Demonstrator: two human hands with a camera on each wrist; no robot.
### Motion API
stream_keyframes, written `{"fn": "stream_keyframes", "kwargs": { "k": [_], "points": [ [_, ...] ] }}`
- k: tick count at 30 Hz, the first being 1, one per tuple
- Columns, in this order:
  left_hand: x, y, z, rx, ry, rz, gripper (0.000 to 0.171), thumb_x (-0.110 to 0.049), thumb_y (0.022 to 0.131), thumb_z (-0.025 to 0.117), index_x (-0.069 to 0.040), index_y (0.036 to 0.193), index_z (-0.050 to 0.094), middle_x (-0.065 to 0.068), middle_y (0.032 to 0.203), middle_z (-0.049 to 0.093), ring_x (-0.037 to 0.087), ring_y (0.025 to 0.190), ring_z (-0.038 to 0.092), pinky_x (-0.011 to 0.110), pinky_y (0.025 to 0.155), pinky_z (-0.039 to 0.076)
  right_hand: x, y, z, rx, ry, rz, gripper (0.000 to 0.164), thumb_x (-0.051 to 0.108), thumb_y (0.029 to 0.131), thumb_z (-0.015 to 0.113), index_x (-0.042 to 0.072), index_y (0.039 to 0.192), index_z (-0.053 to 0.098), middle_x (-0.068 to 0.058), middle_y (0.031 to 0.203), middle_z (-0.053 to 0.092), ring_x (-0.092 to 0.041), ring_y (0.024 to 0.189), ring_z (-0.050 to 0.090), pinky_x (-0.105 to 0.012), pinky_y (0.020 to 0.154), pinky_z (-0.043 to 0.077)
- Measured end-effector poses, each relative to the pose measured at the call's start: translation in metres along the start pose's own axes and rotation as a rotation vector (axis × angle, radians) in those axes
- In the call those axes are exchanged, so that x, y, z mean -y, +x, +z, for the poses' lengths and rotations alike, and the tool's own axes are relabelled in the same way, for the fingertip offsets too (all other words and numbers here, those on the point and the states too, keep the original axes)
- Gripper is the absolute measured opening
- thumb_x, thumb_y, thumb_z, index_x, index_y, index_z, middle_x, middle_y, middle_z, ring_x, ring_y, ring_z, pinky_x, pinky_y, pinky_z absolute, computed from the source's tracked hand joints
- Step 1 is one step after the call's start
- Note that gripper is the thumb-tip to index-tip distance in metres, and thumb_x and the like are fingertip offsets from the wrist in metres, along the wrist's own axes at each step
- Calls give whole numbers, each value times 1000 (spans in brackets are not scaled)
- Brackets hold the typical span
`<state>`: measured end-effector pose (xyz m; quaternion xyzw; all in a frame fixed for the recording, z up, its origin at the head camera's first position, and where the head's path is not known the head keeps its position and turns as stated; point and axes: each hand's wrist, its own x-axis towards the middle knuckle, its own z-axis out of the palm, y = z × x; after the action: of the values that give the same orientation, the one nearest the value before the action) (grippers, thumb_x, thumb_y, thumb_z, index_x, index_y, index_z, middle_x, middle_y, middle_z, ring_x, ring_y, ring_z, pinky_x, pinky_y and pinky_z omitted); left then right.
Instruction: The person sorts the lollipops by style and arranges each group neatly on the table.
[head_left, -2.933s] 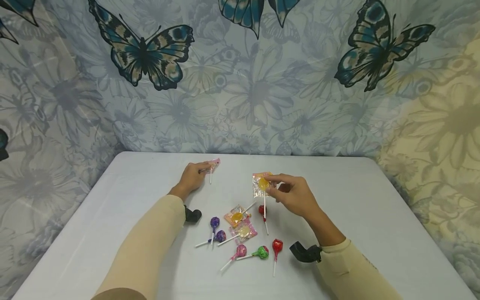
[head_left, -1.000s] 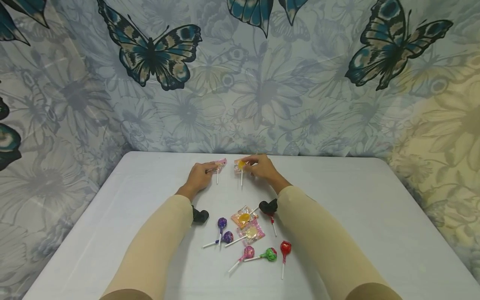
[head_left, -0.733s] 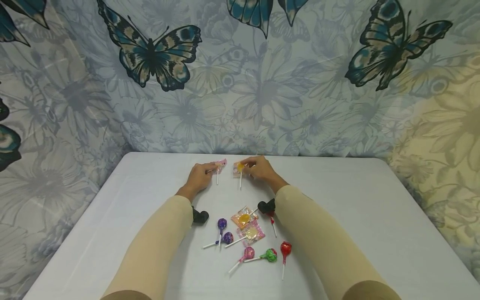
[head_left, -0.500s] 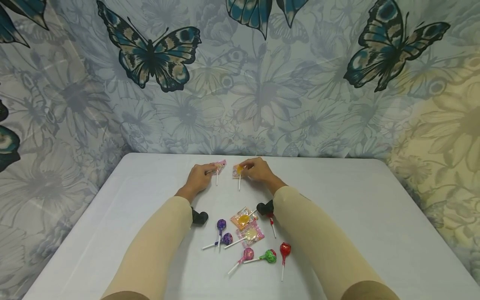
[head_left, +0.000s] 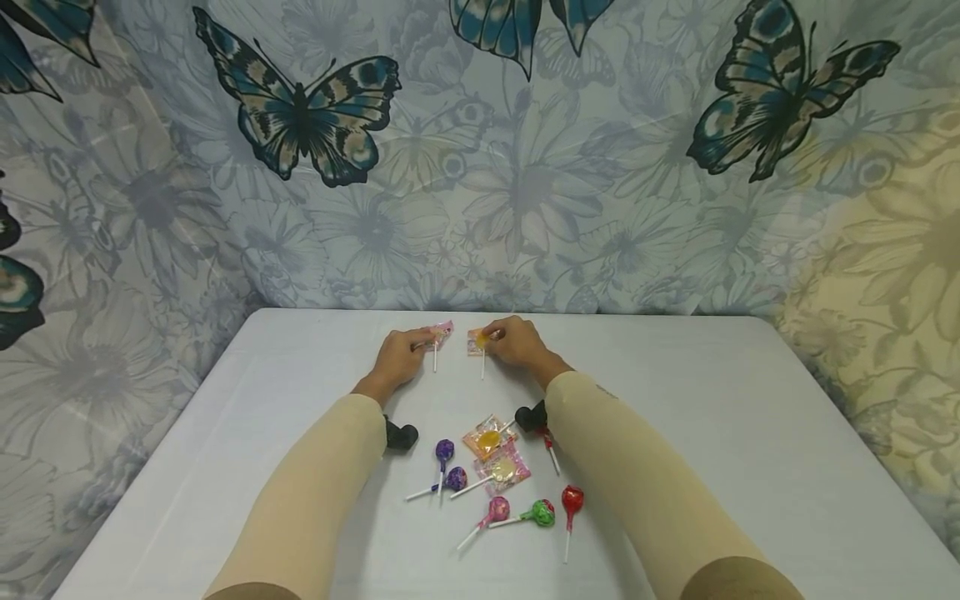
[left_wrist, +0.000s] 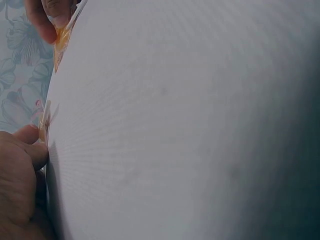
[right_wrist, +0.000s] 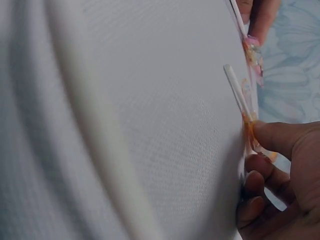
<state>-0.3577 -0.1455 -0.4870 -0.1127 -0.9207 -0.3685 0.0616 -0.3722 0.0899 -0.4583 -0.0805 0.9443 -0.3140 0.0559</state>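
Note:
Near the table's back edge, my left hand (head_left: 400, 357) pinches a flat lollipop in a pink clear wrapper (head_left: 444, 332), its white stick pointing toward me. Just to the right, my right hand (head_left: 517, 342) pinches a flat yellow lollipop in an orange wrapper (head_left: 475, 342) between thumb and fingers, stick also toward me. A small gap separates the two sweets. In the right wrist view, the thumb (right_wrist: 272, 135) presses on the orange wrapper, close over the white tabletop; the other fingers curl beneath. The left wrist view shows both hands at the table's far edge.
Nearer me on the white table (head_left: 750, 433) lie an orange-wrapped lollipop (head_left: 489, 437), a pink-wrapped one (head_left: 504, 468), purple lollipops (head_left: 445, 450), a pink one (head_left: 498, 508), a green one (head_left: 543, 512) and a red one (head_left: 572, 498). Another red lollipop (head_left: 551, 450) is partly hidden by the right wrist camera (head_left: 531, 416).
My right hand has carried the yellow lollipop left and back, down beside the pink-wrapped one. Over the last second it has barely shifted. My left hand has kept its pinch at the back edge.

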Motion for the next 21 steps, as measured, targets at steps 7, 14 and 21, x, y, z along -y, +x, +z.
{"fn": "stream_keyframes", "kwargs": {
  "k": [7,14,21],
  "points": [
    [-3,0,2,-5,-12,5,28,1,91,59,-6,117,69,4,127,61,27,124,50,38,106,32,-2,-3,-5,-7,-10,-6,28,18,87,70,14,115,72,-8,102,63,-24,91,54,-39,79,46],
    [-4,0,1,-1,-8,5,29,0,92,59,-7,118,69,4,128,60,27,125,49,38,107,31,0,-7,-12,6,-32,-10,31,18,87,69,15,118,71,-7,98,61,-23,85,52,-35,70,45],
    [-4,-3,-2,0,-6,6,28,-1,92,60,-7,118,69,4,128,60,28,126,49,39,107,30,5,-14,-29,8,-43,-81,33,20,89,68,13,121,69,-6,89,59,-20,73,51,-32,62,43]
  ]
}}
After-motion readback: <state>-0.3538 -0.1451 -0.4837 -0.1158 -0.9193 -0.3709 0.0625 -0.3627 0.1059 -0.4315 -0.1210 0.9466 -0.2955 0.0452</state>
